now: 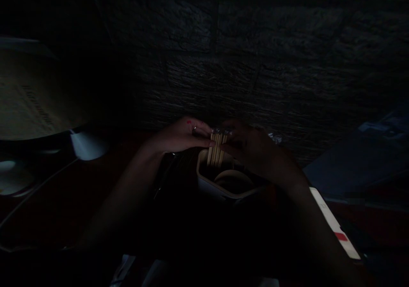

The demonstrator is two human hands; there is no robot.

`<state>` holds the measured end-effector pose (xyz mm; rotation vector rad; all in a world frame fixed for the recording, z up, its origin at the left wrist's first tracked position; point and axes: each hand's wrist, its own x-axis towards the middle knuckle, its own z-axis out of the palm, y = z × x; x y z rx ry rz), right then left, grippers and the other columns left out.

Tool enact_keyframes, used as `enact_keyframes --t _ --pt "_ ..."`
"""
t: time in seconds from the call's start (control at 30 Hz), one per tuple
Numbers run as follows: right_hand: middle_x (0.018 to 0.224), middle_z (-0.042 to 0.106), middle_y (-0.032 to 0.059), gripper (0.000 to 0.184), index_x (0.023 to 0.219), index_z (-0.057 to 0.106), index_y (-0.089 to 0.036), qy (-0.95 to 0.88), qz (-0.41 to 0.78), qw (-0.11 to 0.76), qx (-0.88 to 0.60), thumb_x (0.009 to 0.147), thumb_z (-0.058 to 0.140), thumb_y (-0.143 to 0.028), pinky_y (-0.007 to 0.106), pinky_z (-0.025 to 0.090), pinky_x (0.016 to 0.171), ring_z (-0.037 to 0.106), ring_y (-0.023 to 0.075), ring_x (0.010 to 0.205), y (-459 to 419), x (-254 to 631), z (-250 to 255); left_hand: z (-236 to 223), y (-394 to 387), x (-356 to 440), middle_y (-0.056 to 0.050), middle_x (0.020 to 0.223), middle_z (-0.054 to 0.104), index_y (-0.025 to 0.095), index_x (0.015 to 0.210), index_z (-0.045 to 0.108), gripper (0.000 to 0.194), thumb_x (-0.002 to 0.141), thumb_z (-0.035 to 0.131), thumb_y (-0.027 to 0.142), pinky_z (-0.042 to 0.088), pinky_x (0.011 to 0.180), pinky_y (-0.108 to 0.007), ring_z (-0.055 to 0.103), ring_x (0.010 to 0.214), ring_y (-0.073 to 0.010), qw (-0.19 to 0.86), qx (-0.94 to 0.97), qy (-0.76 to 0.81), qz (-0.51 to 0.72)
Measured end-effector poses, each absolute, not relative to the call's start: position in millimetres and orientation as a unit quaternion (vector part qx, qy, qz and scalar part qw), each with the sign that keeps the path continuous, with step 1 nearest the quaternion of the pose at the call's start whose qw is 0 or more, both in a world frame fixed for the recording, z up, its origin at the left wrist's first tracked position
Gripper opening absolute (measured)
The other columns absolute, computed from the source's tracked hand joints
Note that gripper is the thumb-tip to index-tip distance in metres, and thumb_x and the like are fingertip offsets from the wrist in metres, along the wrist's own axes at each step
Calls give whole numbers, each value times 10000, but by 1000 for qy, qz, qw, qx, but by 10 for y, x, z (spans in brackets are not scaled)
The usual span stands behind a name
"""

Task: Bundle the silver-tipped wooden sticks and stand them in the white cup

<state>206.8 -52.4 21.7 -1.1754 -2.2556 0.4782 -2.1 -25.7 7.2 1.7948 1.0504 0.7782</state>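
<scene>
The light is very dim. My left hand (185, 135) reaches in from the left, its thumb and fingers closed on the side of a bundle of thin pale wooden sticks (216, 150). From the other side my right hand (252, 146), mostly in shadow, grips the same bundle near its top. The sticks stand roughly upright, with shiny bits at their upper ends that I cannot make out. Their lower ends drop inside an angular, light-rimmed container (212, 185). A round-edged pale piece (234, 177) also sits in that container.
A stone-textured wall (236, 73) rises behind my hands. At the left hang or stand a large tan printed object (38, 95) and a white cup-like shape (87, 145). A phone with a lit screen (334, 223) lies by my right forearm, near a bluish bag-like shape (345, 163).
</scene>
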Motion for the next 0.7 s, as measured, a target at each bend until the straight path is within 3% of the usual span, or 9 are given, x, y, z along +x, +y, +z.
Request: enact_keyframes --t 0.7 --pt "1025 711 94 333 1180 576 -160 -840 149 268 -448 847 576 -174 292 476 735 675 211 891 -515 1994 212 69 -256 -11 -66 929 751 132 903 710 235 697 739 241 524 779 -292 692 873 -191 439 735 403 324"
